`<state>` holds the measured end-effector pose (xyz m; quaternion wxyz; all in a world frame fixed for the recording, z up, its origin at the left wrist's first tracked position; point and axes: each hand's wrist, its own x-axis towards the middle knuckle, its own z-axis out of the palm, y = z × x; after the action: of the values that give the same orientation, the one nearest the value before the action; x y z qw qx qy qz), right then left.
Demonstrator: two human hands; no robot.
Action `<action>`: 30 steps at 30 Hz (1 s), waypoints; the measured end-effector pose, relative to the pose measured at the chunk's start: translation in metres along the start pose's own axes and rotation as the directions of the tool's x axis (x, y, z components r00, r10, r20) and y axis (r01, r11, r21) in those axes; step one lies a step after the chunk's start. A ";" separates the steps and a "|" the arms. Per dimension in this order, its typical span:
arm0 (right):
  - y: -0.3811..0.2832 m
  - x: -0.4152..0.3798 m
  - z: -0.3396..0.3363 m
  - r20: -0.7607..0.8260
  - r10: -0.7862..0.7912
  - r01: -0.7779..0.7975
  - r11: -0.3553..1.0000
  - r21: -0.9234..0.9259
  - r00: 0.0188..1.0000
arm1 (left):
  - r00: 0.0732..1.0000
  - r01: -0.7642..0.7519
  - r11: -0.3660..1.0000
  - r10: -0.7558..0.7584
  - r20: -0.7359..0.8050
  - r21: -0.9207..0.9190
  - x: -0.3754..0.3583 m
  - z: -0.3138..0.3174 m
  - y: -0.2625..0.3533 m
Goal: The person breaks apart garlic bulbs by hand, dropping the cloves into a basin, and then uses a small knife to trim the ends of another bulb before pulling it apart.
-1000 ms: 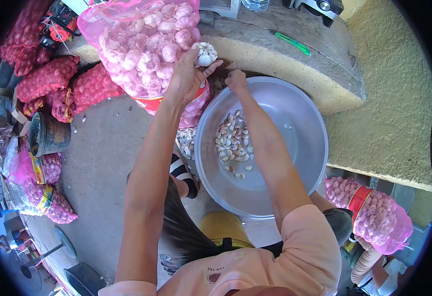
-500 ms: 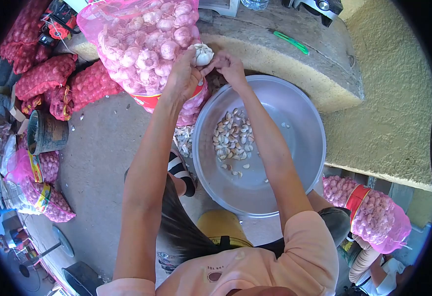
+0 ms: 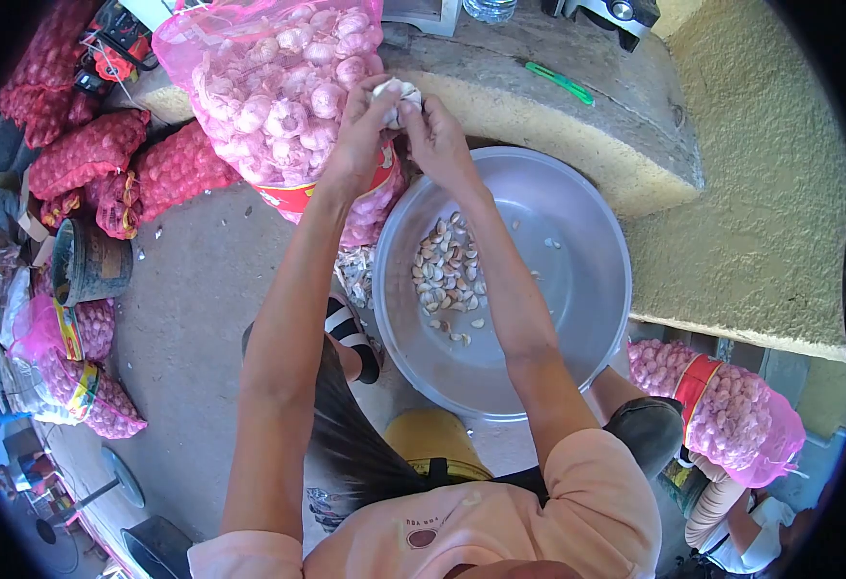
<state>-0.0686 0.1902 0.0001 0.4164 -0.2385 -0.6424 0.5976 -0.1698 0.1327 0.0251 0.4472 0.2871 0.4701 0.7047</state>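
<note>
A white garlic bulb (image 3: 399,96) is held between both hands, just right of the open pink net sack of garlic bulbs (image 3: 288,118). My left hand (image 3: 360,125) has its fingers wrapped round the bulb from the left. From the right, my right hand (image 3: 434,135) presses its fingers against the bulb. Below my right forearm stands a large grey basin (image 3: 577,318) with a heap of loose garlic cloves (image 3: 447,270) on its left side and a few single cloves farther right.
A green cutter (image 3: 560,83) lies on the ledge (image 3: 500,68) above the basin. Red net sacks (image 3: 186,169) and a dark bucket (image 3: 90,261) stand at the left. Another garlic sack (image 3: 722,410) and a co-worker (image 3: 756,536) are at the lower right.
My right hand has moved left and closed onto the garlic bulb, where its fingers were beside it before. The view has shifted slightly.
</note>
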 end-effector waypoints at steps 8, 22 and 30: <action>-0.004 -0.024 0.011 -0.088 -0.123 0.048 0.806 -0.591 0.989 | 0.995 -0.086 0.900 0.102 -0.014 0.427 -0.002 -0.004 -0.013; 0.004 -0.031 -0.004 -0.248 0.000 -0.053 0.976 -0.210 0.969 | 0.982 -0.075 0.981 0.104 -0.157 0.181 -0.019 0.023 -0.032; 0.000 -0.031 -0.023 -0.073 0.147 -0.134 0.979 0.155 0.986 | 0.989 0.132 0.989 -0.136 -0.066 -0.060 -0.018 0.028 -0.005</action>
<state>-0.0331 0.1785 -0.0086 0.4167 -0.2763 -0.5590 0.6614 -0.1375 0.1283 0.0319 0.4846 0.2176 0.4839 0.6955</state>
